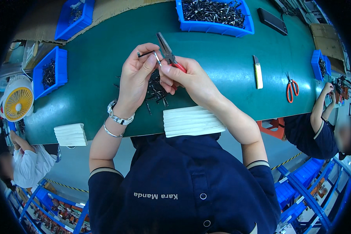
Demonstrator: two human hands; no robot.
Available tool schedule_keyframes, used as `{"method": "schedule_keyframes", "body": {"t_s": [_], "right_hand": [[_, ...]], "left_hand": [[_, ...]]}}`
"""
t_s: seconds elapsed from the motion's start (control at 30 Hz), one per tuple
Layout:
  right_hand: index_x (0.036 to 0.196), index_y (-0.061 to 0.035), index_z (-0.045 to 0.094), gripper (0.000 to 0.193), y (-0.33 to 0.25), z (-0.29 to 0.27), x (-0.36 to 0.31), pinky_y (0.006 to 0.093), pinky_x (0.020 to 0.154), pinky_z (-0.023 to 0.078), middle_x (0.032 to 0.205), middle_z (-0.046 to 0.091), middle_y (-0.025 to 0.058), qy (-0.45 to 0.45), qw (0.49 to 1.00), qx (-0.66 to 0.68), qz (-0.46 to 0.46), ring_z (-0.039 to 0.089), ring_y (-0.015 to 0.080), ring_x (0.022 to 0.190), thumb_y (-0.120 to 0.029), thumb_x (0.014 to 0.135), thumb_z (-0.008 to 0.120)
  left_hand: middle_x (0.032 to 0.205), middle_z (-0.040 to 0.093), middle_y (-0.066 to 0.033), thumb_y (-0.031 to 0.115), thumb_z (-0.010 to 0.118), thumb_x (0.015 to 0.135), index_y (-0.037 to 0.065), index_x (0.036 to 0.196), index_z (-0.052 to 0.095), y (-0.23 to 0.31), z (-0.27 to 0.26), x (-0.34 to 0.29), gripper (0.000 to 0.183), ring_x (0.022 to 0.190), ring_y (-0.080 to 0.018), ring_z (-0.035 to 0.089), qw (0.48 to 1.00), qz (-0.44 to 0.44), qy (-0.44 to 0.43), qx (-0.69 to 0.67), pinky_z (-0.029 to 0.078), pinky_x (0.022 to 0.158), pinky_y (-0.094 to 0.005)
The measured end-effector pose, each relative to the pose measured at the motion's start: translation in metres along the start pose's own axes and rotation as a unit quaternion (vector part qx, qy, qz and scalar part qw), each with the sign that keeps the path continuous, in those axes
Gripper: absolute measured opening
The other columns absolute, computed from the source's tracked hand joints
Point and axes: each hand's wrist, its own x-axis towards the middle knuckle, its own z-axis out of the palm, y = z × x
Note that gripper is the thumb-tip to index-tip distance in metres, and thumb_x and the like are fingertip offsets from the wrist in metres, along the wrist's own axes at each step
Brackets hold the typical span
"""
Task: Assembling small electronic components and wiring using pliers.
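Note:
My left hand (138, 74) pinches a small black strip-like part (145, 54) between thumb and fingertips; a narrow silvery piece (158, 59) shows beside the thumb tip. Closed around the red handles of a pair of pliers (166, 48) is my right hand (188, 76), its thumb close to the silvery piece. The pliers' grey jaws point up and away from me, apart from the black part. Whether the silvery piece joins the black part, I cannot tell. Below my hands, a loose pile of small black parts (156, 91) lies on the green table.
A large blue bin (216, 28) of small parts stands at the far side; smaller blue bins (62, 72) are at left and right. A utility knife (258, 72) and red-handled scissors (292, 89) lie right. White ridged pads (191, 121) line the near edge. Co-workers sit at both sides.

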Motion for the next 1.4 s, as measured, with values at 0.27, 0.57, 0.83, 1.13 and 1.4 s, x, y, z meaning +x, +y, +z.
{"method": "schedule_keyframes", "body": {"t_s": [0.27,0.57,0.83,1.13,1.4], "right_hand": [[0.083,-0.0017,0.06,0.04,0.004,-0.003,0.002,0.0413,0.059,0.046,0.065,0.059,0.0152,0.087,0.921,-0.358,-0.129,0.06,0.0331,0.064,-0.034,0.099,0.042],[0.08,-0.0014,0.057,0.04,0.007,-0.002,0.002,0.0472,0.057,0.044,0.063,0.057,0.0188,0.102,0.899,-0.409,-0.119,0.058,0.0396,0.062,-0.034,0.098,0.043],[0.077,-0.0025,0.056,0.042,0.005,-0.002,0.001,0.0467,0.054,0.044,0.06,0.058,0.0168,0.108,0.884,-0.438,-0.123,0.058,0.0375,0.058,-0.035,0.099,0.042],[0.077,-0.0026,0.057,0.039,0.011,0.0,0.003,0.0443,0.051,0.044,0.057,0.057,0.0162,0.15,0.839,-0.499,-0.153,0.059,0.0359,0.055,-0.034,0.097,0.046],[0.078,-0.001,0.058,0.043,0.004,-0.006,0.005,0.0288,0.052,0.041,0.059,0.051,0.003,0.053,0.95,-0.302,-0.064,0.049,0.0123,0.055,-0.034,0.101,0.041]], "left_hand": [[0.101,0.063,-0.006,0.008,0.062,0.091,0.001,0.112,0.057,0.008,-0.014,0.005,0.023,0.093,-0.0104,0.059,0.995,0.047,0.075,0.036,0.047,0.083,-0.0231],[0.096,0.064,-0.0044,0.004,0.066,0.086,0.0,0.104,0.062,0.013,-0.008,0.006,0.018,0.086,-0.0079,0.058,0.98,0.084,0.117,0.138,0.046,0.079,-0.0199],[0.091,0.064,-0.0035,0.005,0.067,0.086,0.0,0.101,0.063,0.014,-0.003,0.005,0.016,0.081,-0.0063,0.057,0.96,0.12,0.131,0.216,0.045,0.074,-0.0186],[0.089,0.063,-0.0038,0.004,0.067,0.086,0.0,0.098,0.062,0.01,0.002,-0.001,0.014,0.081,-0.0069,0.058,0.956,0.15,0.159,0.198,0.046,0.074,-0.0186],[0.088,0.064,-0.0043,0.004,0.067,0.086,0.0,0.099,0.062,0.011,0.0,0.001,0.015,0.08,-0.0069,0.058,0.953,0.146,0.177,0.195,0.046,0.073,-0.0183]]}}
